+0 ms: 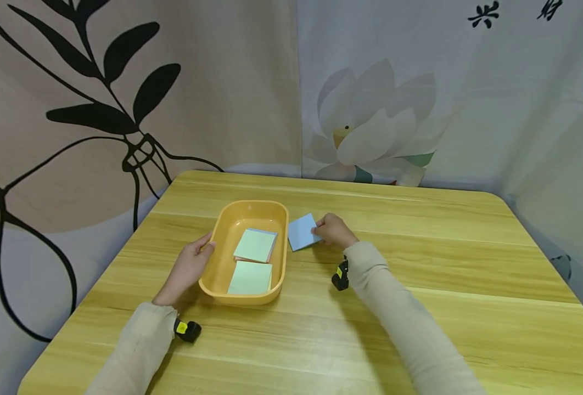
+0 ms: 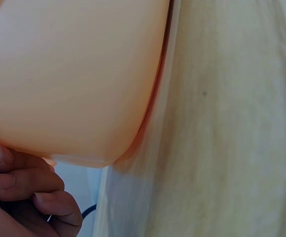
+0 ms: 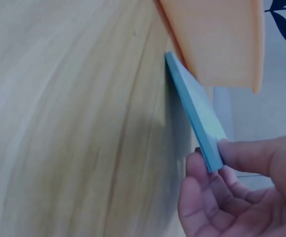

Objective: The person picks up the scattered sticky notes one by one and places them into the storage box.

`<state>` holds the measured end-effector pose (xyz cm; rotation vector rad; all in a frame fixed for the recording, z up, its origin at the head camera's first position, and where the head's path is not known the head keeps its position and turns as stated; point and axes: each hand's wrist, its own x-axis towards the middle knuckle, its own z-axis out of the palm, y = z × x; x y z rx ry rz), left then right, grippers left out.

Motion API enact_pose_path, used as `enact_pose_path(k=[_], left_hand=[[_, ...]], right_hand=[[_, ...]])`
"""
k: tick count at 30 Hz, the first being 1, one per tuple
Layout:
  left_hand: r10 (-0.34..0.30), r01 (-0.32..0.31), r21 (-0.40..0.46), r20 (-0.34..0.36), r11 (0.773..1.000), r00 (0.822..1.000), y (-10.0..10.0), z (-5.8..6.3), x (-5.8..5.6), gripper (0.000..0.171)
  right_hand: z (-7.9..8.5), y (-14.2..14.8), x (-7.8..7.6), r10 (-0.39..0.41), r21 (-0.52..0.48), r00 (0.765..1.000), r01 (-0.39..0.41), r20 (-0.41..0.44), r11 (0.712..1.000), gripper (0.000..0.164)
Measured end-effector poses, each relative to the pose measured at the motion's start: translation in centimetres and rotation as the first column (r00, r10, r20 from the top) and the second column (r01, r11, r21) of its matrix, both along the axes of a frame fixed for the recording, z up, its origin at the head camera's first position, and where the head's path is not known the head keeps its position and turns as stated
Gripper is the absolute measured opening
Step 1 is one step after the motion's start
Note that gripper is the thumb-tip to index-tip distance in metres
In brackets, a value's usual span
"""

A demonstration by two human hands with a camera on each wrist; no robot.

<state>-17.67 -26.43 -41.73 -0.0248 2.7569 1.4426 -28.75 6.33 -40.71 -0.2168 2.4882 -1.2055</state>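
A yellow plastic tray [image 1: 226, 219] stands on the wooden table, with two stacks of square sticky notes inside it, one farther back [image 1: 256, 245] and one nearer [image 1: 250, 278], pale green on top. My left hand [image 1: 192, 263] grips the tray's left rim; in the left wrist view its fingers [image 2: 26, 182] curl by the tray's wall [image 2: 78, 79]. Just right of the tray, my right hand [image 1: 337, 230] pinches a blue sticky note pad [image 1: 302, 232] between thumb and fingers. The right wrist view shows this pad [image 3: 197, 108] tilted, its near edge raised off the table.
The wooden table [image 1: 444, 285] extends to both sides and toward me. Behind it hangs a curtain [image 1: 242, 82] printed with dark leaves and a pale lotus. Each wrist wears a small black camera [image 1: 340, 276].
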Motion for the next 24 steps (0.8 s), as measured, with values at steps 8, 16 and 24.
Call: enact_pose_path(k=[8, 16, 24], left_hand=[[-0.005, 0.005, 0.0, -0.005, 1.0, 1.0, -0.2, -0.3, -0.1, 0.055], [0.003, -0.003, -0.007, -0.005, 1.0, 1.0, -0.1, -0.3, 0.0, 0.054], [-0.003, 0.003, 0.004, -0.006, 1.0, 1.0, -0.2, -0.3, 0.0, 0.055]], right_hand=[[0.7, 0.0, 0.4, -0.013, -0.042, 1.0, 0.014, 0.022, 0.999, 0.029], [1.4, 0.3, 0.5, -0.018, -0.05, 1.0, 0.018, 0.014, 0.999, 0.033], [2.7, 1.0, 0.5, 0.002, -0.092, 1.0, -0.004, -0.018, 0.996, 0.027]])
